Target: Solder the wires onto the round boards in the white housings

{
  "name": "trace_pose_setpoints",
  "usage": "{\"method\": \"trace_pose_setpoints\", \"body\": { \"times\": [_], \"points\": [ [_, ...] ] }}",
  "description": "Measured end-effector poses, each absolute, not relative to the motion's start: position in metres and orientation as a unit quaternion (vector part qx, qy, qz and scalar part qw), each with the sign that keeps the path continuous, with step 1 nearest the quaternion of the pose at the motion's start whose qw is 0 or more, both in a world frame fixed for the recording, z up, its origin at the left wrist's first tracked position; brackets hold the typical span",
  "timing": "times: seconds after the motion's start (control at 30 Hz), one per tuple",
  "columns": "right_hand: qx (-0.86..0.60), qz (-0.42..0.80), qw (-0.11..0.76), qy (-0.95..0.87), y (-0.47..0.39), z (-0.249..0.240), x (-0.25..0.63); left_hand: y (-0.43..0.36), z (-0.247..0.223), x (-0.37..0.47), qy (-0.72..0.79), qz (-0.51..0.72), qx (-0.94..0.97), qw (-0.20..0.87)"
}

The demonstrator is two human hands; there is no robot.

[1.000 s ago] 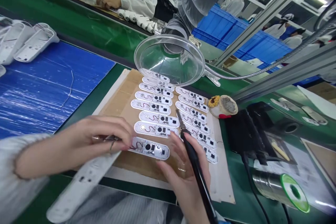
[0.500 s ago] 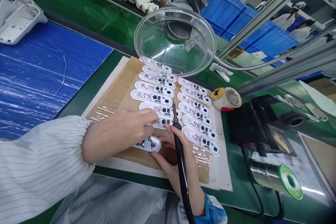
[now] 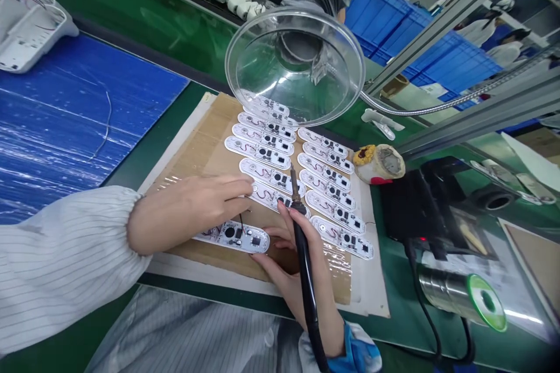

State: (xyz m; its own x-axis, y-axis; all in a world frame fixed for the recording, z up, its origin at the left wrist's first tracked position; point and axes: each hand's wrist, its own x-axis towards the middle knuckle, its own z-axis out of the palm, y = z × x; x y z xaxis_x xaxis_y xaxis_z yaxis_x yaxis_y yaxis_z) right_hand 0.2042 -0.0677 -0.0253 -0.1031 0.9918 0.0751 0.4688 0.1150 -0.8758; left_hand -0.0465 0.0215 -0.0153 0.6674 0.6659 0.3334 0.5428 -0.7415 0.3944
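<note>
In the head view a white oval-ended circuit board (image 3: 259,240) with black components lies on the cardboard in front of me. Over its left part is my left hand (image 3: 210,201), fingers pinched together. A thin dark wire (image 3: 241,219) rises from the board to those fingertips; the grip itself is partly hidden. My right hand (image 3: 301,262) holds a soldering iron (image 3: 300,239), its tip pointing away from me. The right thumb and fingers also steady the right end of the board. Beyond my hands, several similar boards (image 3: 330,198) lie in two columns.
A clear fume hood (image 3: 295,70) hangs over the far boards. Right of the cardboard (image 3: 192,151) stand a cup with yellow sponge (image 3: 378,163), a black soldering station (image 3: 420,204) and a solder spool (image 3: 464,297). A blue surface (image 3: 83,122) lies left. Co-workers are across the bench.
My left hand has shifted slightly left and up, uncovering more of the board and showing the dark wire. My right hand keeps its hold on the soldering iron.
</note>
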Motion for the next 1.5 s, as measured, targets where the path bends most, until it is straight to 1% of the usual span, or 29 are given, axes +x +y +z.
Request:
{"method": "trace_pose_setpoints", "body": {
  "times": [0.17, 0.3, 0.47, 0.6, 0.73, 0.8, 0.87, 1.03, 1.1, 1.2, 1.3, 1.5],
  "points": [
    [-0.540, 0.369, 0.396, -0.644, -0.065, -0.022, 0.194, 0.015, -0.007, -0.024, 0.279, 0.212, 0.937, 0.005],
    [-0.542, 0.361, 0.409, -0.639, -0.069, -0.029, 0.191, 0.008, -0.001, -0.021, 0.247, 0.246, 0.937, -0.012],
    [-0.525, 0.323, 0.417, -0.668, -0.071, -0.057, 0.192, -0.006, -0.013, -0.027, 0.277, 0.322, 0.905, 0.017],
    [-0.496, 0.275, 0.449, -0.691, -0.061, -0.073, 0.191, -0.006, -0.026, -0.023, 0.313, 0.343, 0.884, 0.045],
    [-0.521, 0.251, 0.440, -0.687, -0.062, -0.054, 0.185, -0.011, -0.019, -0.021, 0.343, 0.312, 0.882, 0.087],
    [-0.535, 0.275, 0.434, -0.671, -0.067, -0.038, 0.185, -0.013, -0.014, -0.024, 0.356, 0.296, 0.880, 0.110],
    [-0.531, 0.275, 0.470, -0.649, -0.071, -0.024, 0.192, -0.013, -0.011, -0.027, 0.367, 0.289, 0.875, 0.125],
    [-0.547, 0.212, 0.589, -0.555, -0.078, -0.005, 0.226, -0.012, -0.009, -0.028, 0.383, 0.278, 0.868, 0.148],
    [-0.566, 0.195, 0.607, -0.522, -0.078, -0.005, 0.235, -0.012, -0.007, -0.026, 0.386, 0.276, 0.867, 0.150],
    [-0.579, 0.198, 0.612, -0.502, -0.077, -0.011, 0.237, -0.013, -0.003, -0.024, 0.394, 0.270, 0.866, 0.147],
    [-0.536, 0.213, 0.614, -0.539, -0.076, -0.017, 0.233, -0.015, 0.000, -0.021, 0.405, 0.268, 0.863, 0.143],
    [-0.530, 0.197, 0.566, -0.600, -0.078, -0.022, 0.231, -0.018, 0.002, -0.015, 0.425, 0.275, 0.852, 0.135]
  ]
}}
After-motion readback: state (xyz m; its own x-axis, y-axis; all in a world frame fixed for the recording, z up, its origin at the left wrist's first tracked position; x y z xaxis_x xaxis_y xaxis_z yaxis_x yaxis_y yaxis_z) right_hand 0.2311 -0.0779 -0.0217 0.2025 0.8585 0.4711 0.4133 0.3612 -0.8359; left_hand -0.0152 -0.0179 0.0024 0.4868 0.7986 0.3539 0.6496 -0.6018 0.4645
